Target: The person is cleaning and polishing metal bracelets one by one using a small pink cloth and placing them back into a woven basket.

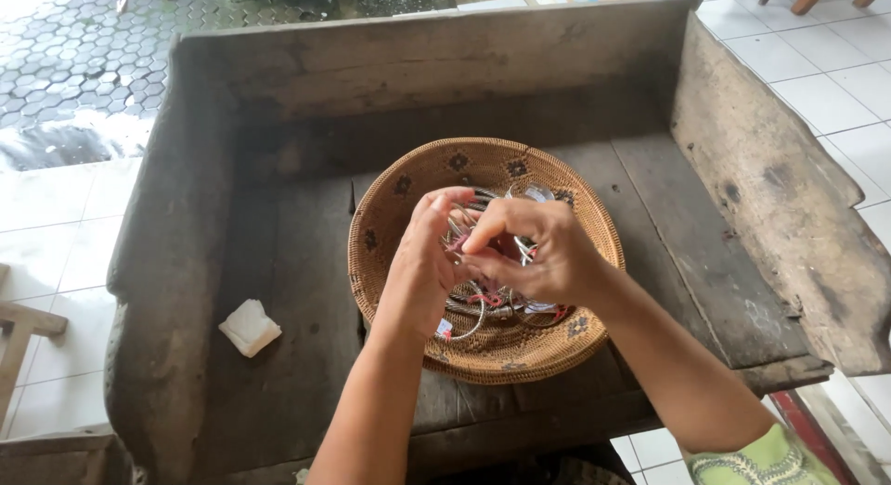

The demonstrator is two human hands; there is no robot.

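Observation:
A round woven basket [399, 202] with dark flower marks sits on a weathered wooden bench [288, 262]. It holds several thin metal rings [487, 304] with small red tags. Both my hands hover over the basket's middle. My left hand [422, 262] and my right hand [538, 248] meet fingertip to fingertip, pinching some of the rings between them. My fingers hide exactly how each ring is held.
A small white folded packet [249, 327] lies on the bench seat at the left. The bench has a high back [436, 58] and raised side arms [780, 188]. White floor tiles [826, 67] surround it, with wet grey paving [74, 39] at the far left.

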